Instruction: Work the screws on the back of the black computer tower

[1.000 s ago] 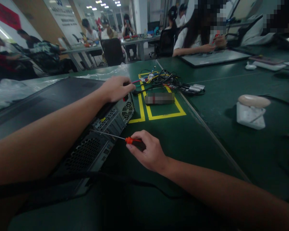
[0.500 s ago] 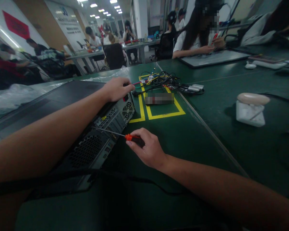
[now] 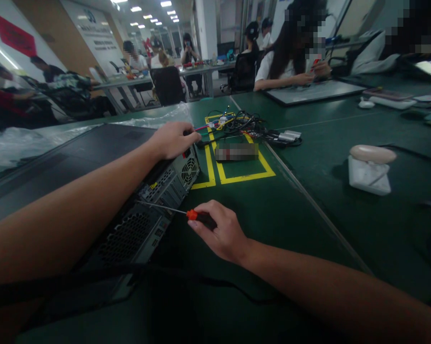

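With its fingers clamped on the screwdriver [image 3: 192, 215], the right hand [image 3: 228, 234] aligns the shaft leftward toward the computer case [image 3: 104, 145]; left hand [image 3: 172, 139] atop, finger closure indeterminable.

"Where is the person's left hand [image 3: 174, 139]?"
"It rests on the computer case [image 3: 75, 143], at the top edge by the rear panel [image 3: 170, 184]."
"And the right hand [image 3: 224, 234]?"
"It holds a screwdriver [image 3: 192, 215] by its orange-and-black handle, the shaft reaching across the rear panel; the exact tip contact is too small to tell."
"What lies past the case?"
"A tangle of cables [image 3: 242, 123], partly over yellow tape [image 3: 247, 178] on the green table [image 3: 265, 220]. Crumpled clear plastic [image 3: 15, 145] lies along the case's far side."
"Anyone opposite?"
"A person in white sleeves [image 3: 267, 69], hands above a dark-rimmed flat panel [image 3: 312, 92]."
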Motion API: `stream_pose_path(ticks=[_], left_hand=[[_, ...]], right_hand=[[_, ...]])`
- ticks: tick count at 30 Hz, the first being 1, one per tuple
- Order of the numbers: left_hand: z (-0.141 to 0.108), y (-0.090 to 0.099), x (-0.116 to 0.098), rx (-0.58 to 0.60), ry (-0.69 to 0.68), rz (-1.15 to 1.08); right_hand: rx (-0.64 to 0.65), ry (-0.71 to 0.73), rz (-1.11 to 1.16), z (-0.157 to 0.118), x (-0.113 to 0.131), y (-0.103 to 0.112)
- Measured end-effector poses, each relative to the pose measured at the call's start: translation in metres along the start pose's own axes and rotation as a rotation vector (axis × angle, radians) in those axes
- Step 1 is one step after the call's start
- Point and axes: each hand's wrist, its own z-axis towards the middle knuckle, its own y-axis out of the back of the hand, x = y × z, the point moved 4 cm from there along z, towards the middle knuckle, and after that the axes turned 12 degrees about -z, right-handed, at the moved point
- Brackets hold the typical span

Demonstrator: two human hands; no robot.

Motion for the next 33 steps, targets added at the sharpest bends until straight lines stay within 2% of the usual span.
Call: stream_pose_path(ticks=[27,33], left_hand=[[-0.004,0.0001,-0.0023,0.045,-0.03,0.07],[0.0011,-0.0013,0.0047,0.039,-0.038,0.044]], right_hand=[[0.013,-0.041,0.021,0.0004,0.0015,-0.0009],[0.005,-0.003,0.032,-0.0002,0.0001,-0.0041]])
